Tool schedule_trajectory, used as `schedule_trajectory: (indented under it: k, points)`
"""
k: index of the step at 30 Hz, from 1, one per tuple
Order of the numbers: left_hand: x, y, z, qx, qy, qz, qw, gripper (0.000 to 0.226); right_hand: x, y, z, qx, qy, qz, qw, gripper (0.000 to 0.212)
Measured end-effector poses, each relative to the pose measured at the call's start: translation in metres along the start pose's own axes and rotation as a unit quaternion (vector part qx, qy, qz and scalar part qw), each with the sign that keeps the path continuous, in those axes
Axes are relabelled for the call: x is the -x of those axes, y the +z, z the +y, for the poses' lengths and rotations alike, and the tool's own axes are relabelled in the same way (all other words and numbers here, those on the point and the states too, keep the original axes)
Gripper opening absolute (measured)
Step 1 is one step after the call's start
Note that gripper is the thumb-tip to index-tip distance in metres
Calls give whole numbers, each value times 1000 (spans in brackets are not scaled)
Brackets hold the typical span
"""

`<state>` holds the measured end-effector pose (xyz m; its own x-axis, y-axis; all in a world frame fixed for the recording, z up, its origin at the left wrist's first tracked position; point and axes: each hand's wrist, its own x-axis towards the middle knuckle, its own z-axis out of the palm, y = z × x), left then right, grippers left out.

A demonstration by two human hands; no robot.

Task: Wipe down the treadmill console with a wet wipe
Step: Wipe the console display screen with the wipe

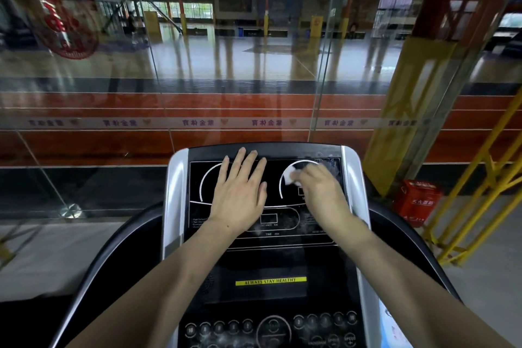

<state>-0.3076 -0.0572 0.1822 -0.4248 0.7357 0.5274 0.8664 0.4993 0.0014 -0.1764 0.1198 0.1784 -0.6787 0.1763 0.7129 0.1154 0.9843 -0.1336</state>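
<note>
The treadmill console (265,265) fills the lower middle of the head view: a black display panel with white dial outlines, silver side trim and a button row at the bottom. My left hand (240,192) lies flat on the left dial, fingers spread, holding nothing. My right hand (319,186) presses a white wet wipe (291,176) against the right dial. The wipe sticks out to the left of my fingers. Wet smears show on the panel's upper right corner and lower middle.
A glass wall (197,79) stands just beyond the console, with a sports hall behind it. A red box (416,202) sits on the floor at the right, beside yellow metal railings (480,192). Black handrails (118,248) curve out on both sides of the console.
</note>
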Motion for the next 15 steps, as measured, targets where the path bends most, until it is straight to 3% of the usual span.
schedule_trajectory:
  k: [4, 10, 15]
  points:
    - [-11, 1, 7, 4, 15, 0, 1000, 61, -19, -4, 2, -1, 44, 44, 998, 29]
    - [-21, 5, 13, -1, 18, 6, 1000, 59, 56, -8, 0, -24, -6, -31, 999, 42]
    - [-19, 7, 17, -11, 14, -2, 1000, 59, -7, -22, 14, -1, 40, 26, 999, 29]
